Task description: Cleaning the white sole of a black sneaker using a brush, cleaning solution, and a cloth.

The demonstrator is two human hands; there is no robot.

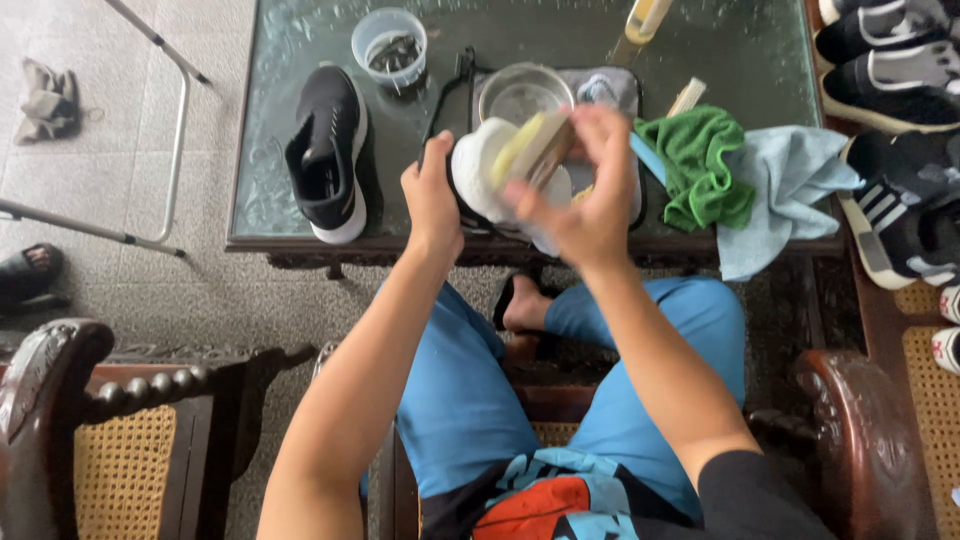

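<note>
From up here I see my left hand [432, 200] gripping a black shoe [480, 170] by its side, the white sole turned up toward me, just above the near edge of the bench [260, 150]. My right hand [590, 200] is clenched around a brush [535, 150] with a pale yellowish back, which lies against the sole. I judge the scrubbing of this sole to be in hand, not finished; how clean the sole is I cannot tell, since the brush and fingers cover much of it.

The second shoe [327, 150] of the same kind lies on the bench to the left, sole edge toward me, apart from both hands; I cannot tell whether it has been cleaned. Just beyond the held shoe stands a metal bowl [522, 92], and farther left a clear plastic cup [390, 45] with something dark in it. To the right lie a green cloth [700, 160] and a light blue cloth [790, 190], touching, the blue one hanging over the bench edge. Wiping looks like it is still left. More shoes [890, 60] sit at the far right.
</note>
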